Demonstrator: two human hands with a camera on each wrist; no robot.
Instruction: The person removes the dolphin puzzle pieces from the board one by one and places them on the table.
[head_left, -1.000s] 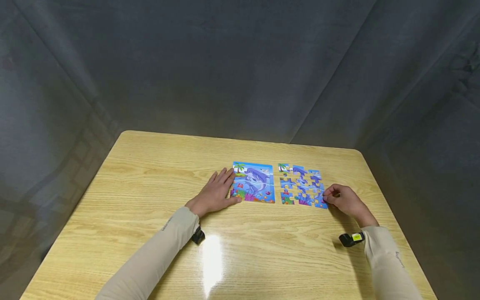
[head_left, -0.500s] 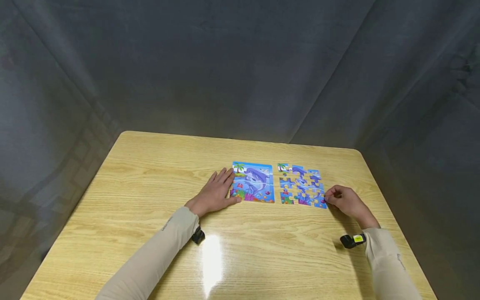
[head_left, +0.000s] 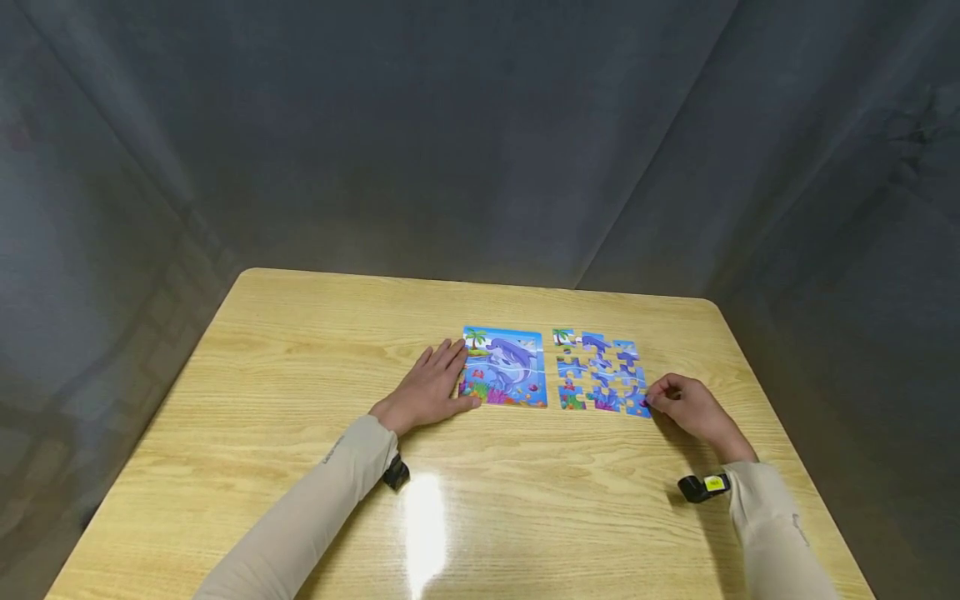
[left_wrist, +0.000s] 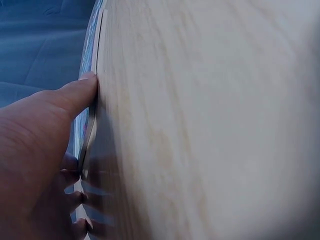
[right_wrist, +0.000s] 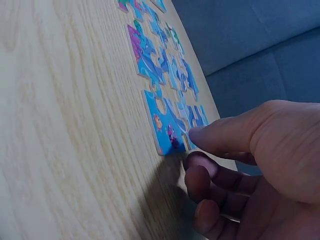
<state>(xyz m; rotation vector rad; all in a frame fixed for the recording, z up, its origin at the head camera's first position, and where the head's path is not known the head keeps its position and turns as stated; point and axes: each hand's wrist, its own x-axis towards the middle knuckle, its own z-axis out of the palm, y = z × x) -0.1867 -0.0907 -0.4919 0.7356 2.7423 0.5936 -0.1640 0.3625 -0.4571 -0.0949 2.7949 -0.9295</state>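
In the head view, my left hand [head_left: 426, 392] lies with fingers spread at the left edge of a square dolphin puzzle board [head_left: 513, 367]. Its thumb rests at the lower left corner, also visible against the board's edge in the left wrist view. To the right, several loose jigsaw pieces [head_left: 572, 368] lie in rows with small gaps, showing the same dolphin picture. My right hand [head_left: 692, 406] pinches the outer edge of the lower right puzzle piece [right_wrist: 165, 127] between thumb and curled fingers. That piece lies flat on the table; the fingertips' contact is partly hidden.
The light wooden table [head_left: 555, 508] extends in front of the puzzle and to both sides. Dark grey curtains [head_left: 450, 142] enclose its back and sides. Each wrist carries a small black camera, such as the right one [head_left: 701, 487].
The head view has tilted slightly. My right hand has stayed at the lower right puzzle piece with barely any shift. My left hand and the board have not visibly moved.
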